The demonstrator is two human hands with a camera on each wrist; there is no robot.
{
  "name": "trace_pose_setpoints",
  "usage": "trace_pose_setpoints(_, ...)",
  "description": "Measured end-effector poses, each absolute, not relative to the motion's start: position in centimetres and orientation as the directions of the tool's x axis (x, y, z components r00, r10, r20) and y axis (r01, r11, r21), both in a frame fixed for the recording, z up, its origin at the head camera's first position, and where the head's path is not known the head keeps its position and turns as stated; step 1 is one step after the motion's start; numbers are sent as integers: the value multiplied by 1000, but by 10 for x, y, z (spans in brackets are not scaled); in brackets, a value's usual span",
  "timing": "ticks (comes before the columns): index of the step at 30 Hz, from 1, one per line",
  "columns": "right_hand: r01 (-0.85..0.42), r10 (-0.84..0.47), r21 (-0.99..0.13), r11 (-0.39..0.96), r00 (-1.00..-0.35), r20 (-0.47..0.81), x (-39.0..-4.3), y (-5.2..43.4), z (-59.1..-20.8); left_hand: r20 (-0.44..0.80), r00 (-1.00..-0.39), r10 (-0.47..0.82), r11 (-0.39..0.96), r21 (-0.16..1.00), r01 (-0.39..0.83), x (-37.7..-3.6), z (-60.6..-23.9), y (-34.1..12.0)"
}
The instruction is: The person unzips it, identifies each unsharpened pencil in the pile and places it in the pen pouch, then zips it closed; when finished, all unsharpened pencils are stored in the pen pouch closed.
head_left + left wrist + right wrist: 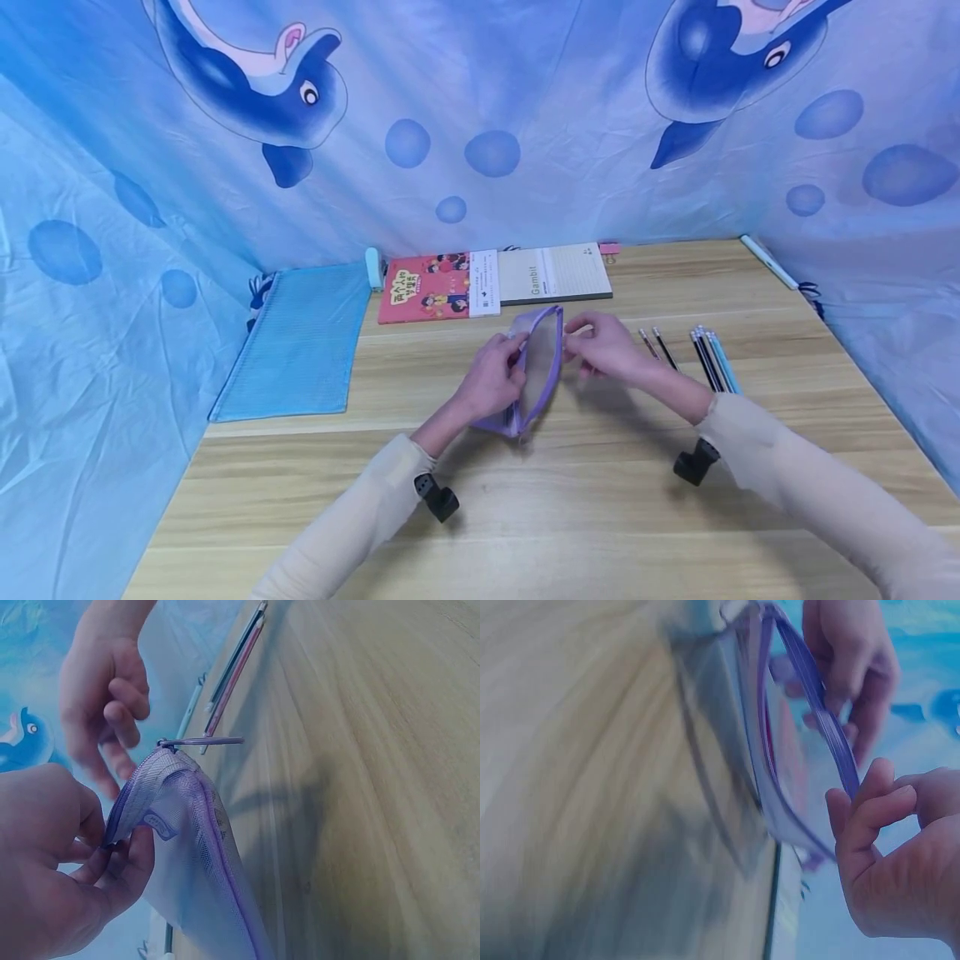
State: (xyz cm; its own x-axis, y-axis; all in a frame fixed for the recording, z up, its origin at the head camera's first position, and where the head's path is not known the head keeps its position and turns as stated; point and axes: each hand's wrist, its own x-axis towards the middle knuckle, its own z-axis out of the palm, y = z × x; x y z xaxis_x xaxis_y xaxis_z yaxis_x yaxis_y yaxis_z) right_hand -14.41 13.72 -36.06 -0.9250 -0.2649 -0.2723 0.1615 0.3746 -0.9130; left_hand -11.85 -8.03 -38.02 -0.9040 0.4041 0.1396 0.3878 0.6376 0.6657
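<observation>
A translucent purple zip pouch (538, 371) stands with its mouth spread wide above the middle of the table. My left hand (491, 377) pinches the left zippered edge between thumb and fingers, clearest in the left wrist view, where the pouch (180, 862) shows a small printed label. On the other side, my right hand (606, 346) is beside the right edge with loosely bent fingers and nothing held. In the right wrist view the right hand's fingers (874, 817) overlap the purple rim; whether they touch it I cannot tell. The pouch's contents are mostly hidden.
Several pencils (712, 358) lie to the right, with two more (663, 346) nearer the right hand. A red book (427, 287) and a Gambit notebook (558, 273) lie at the back. A blue mesh folder (296, 342) is at left, and a light-blue stick-like object (768, 261) at back right.
</observation>
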Motion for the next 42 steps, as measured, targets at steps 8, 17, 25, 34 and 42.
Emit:
trace_pose_setpoints(8, 161, -206, -868, 470, -936, -286, -149, 204, -350, 149, -907, 395, 640, 663, 388, -121, -375, -82)
trace_pose_setpoints(17, 134, -184, -787, 602, -936, -301, -149, 275, -365, 101, -911, 399, 655, 665, 360, -121, -373, -82)
trace_pose_setpoints(25, 116, -206, -709, 696, -913, -352, -147, 314, -370, 125, -906, 404, 651, 657, 381, -121, -375, -79)
trace_pose_setpoints(34, 125, -221, -681, 721, -891, -397, -145, 323, -372, 152, -896, 417, 655, 634, 412, -123, -376, -78)
trace_pose_setpoints(42, 81, -228, -654, 753, -899, -373, -144, 323, -376, 136, -897, 421, 658, 635, 405, -121, -378, -79)
